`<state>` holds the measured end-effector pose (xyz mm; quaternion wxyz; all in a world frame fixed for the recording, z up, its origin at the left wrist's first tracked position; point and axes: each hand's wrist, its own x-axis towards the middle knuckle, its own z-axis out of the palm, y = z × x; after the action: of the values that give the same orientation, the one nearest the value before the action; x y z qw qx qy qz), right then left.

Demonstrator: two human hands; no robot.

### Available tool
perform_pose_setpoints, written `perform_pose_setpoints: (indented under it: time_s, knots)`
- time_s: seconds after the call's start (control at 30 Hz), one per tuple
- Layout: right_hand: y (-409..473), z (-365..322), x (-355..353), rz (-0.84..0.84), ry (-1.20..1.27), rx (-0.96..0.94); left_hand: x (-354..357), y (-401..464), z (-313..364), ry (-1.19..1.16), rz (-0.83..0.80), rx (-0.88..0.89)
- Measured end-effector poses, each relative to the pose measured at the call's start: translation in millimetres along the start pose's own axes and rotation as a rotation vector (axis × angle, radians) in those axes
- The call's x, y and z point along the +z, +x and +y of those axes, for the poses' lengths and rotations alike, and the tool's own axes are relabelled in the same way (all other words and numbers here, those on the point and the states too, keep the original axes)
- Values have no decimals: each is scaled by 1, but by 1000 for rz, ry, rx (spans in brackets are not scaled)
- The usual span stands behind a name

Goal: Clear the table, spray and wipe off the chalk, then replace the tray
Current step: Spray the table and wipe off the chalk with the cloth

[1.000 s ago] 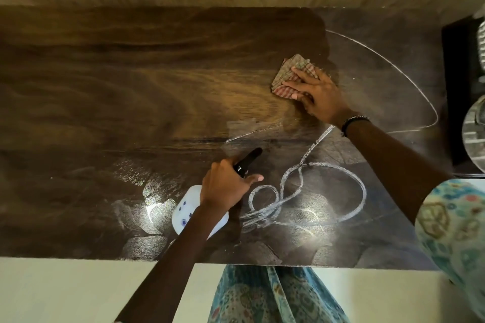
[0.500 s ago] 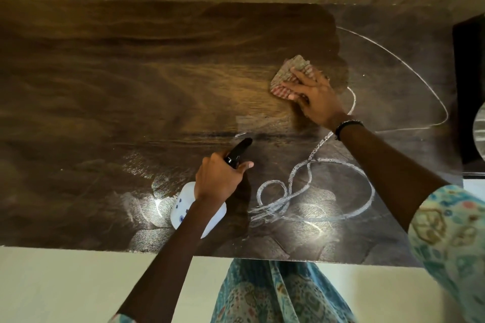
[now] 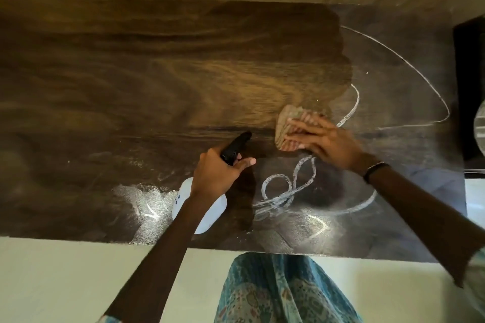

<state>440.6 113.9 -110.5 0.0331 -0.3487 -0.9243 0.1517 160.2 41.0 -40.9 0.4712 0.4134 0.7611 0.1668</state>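
We press the cloth (image 3: pixel 288 130) flat on the worktop (image 3: pixel 105 86) with our right hand (image 3: pixel 325 139), fingers stretched out on top of it. Our left hand (image 3: pixel 217 173) has its fingers wrapped round the spray bottle (image 3: pixel 207 215), which stands near the front edge. The chalk (image 3: pixel 286 191) loops lie just in front of the cloth, and a long thin line curves off to the right. If we rub too fast, we might only smear the wet chalk. Our left elbow could also knock the bottle off the edge.
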Motion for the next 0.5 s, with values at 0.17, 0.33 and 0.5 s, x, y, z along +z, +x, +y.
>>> perform_pose_setpoints:
  time_s: [0.17, 0.33, 0.5]
  knots:
    - [43, 13, -8, 54, 32, 328, 0, -9, -5, 1, 9, 19]
    - [84, -42, 14, 9, 93, 291, 6, -21, -10, 1, -26, 45]
    - [15, -45, 26, -19, 55, -11, 12, -30, -15, 16, -28, 63]
